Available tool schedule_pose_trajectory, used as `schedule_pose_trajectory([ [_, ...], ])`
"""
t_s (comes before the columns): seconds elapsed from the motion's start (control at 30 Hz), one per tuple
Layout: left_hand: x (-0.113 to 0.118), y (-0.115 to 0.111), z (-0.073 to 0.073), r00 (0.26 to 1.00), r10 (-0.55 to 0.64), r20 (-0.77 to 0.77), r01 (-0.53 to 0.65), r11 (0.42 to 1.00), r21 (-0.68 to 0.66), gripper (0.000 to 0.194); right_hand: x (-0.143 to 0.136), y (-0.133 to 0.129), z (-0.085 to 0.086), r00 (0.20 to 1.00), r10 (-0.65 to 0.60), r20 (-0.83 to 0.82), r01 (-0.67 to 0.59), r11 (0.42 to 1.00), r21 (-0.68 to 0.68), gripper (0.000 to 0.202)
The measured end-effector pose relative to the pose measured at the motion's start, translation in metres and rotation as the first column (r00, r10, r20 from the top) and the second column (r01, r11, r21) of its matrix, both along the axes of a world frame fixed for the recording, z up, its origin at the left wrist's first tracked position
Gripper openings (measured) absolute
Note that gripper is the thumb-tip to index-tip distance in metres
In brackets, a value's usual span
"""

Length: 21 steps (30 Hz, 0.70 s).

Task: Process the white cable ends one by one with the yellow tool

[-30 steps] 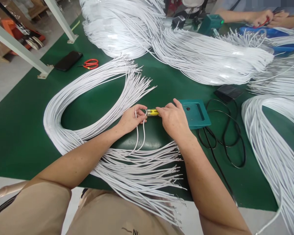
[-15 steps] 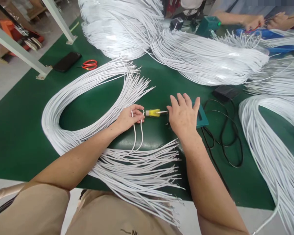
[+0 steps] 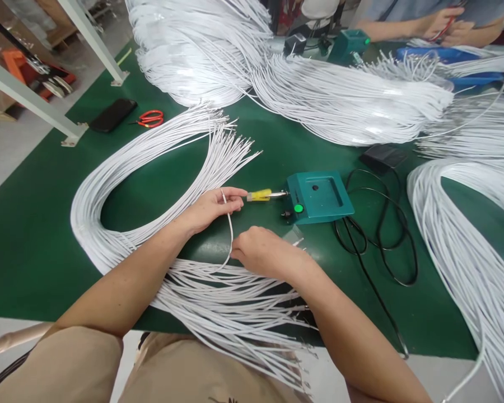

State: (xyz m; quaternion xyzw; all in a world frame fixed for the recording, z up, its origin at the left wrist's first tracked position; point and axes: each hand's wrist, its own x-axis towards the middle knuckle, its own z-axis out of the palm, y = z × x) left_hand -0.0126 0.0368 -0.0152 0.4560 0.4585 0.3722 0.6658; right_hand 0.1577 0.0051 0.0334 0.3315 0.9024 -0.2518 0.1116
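Note:
My left hand is closed in a pinch on a white wire, which loops down from its fingers. Its fingertips sit at the yellow tip on the metal shaft of a small green machine with a lit green button. My right hand is closed lower down, its fingertips at the same hanging wire; its grip is partly hidden. Beneath it spreads a bundle of white wires with bare-looking ends, reaching the table's front edge.
A curved wire bundle lies left; large wire heaps lie behind and another bundle at right. Black cable coils beside the machine. Red-handled snips and a black phone-like object lie back left. Another person's hands work opposite.
My right hand has left the top of the green machine and come down to the left, closing by the hanging wire. One wire strand now hangs from my left hand instead of two.

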Motion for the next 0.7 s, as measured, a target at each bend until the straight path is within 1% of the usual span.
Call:
schedule_pose_trajectory([
  [0.03,-0.001,0.0,0.0,0.999,-0.045,0.004,0.045,0.999,-0.004,0.039,0.003,0.003,0.004,1.0,-0.026,-0.009,0.025,0.996,-0.086,0.024],
  [0.07,-0.002,-0.001,0.0,0.996,-0.087,0.008,0.087,0.996,-0.008,0.04,0.006,0.006,0.007,0.996,-0.071,-0.046,0.064,0.988,-0.142,0.025],
  [0.1,-0.002,-0.001,0.0,0.993,-0.114,0.012,0.114,0.993,-0.01,0.041,0.008,0.01,0.01,0.984,-0.145,-0.105,0.126,0.978,-0.168,0.028],
  [0.13,-0.001,-0.002,-0.001,0.993,-0.119,0.013,0.12,0.993,-0.006,0.043,0.011,0.015,0.012,0.954,-0.242,-0.178,0.212,0.962,-0.171,0.031],
  [0.17,0.0,-0.002,-0.002,0.995,-0.101,0.006,0.101,0.995,0.009,0.046,0.012,0.019,0.012,0.902,-0.347,-0.256,0.315,0.936,-0.159,0.034],
  [0.23,0.003,-0.003,-0.003,0.999,-0.022,-0.028,0.023,0.998,0.064,0.055,0.014,0.027,0.01,0.762,-0.51,-0.398,0.502,0.855,-0.134,0.037],
  [0.3,0.009,-0.006,-0.004,0.997,0.049,-0.057,-0.041,0.991,0.125,0.071,0.014,0.031,0.005,0.646,-0.589,-0.485,0.604,0.783,-0.146,0.033],
  [0.37,0.015,-0.009,-0.005,0.997,0.06,-0.057,-0.049,0.985,0.167,0.083,0.012,0.033,-0.001,0.582,-0.625,-0.521,0.634,0.749,-0.19,0.025],
  [0.47,0.021,-0.013,-0.005,0.997,0.019,-0.071,-0.004,0.976,0.216,0.09,0.01,0.034,-0.009,0.532,-0.648,-0.545,0.624,0.735,-0.265,0.021],
  [0.57,0.022,-0.015,-0.003,0.997,-0.011,-0.075,0.027,0.977,0.213,0.09,0.01,0.036,-0.013,0.463,-0.691,-0.556,0.6,0.705,-0.377,0.023],
  [0.7,0.018,-0.013,0.003,1.0,-0.015,-0.011,0.016,0.99,0.142,0.079,0.011,0.038,-0.014,0.353,-0.771,-0.531,0.501,0.635,-0.588,0.019],
])
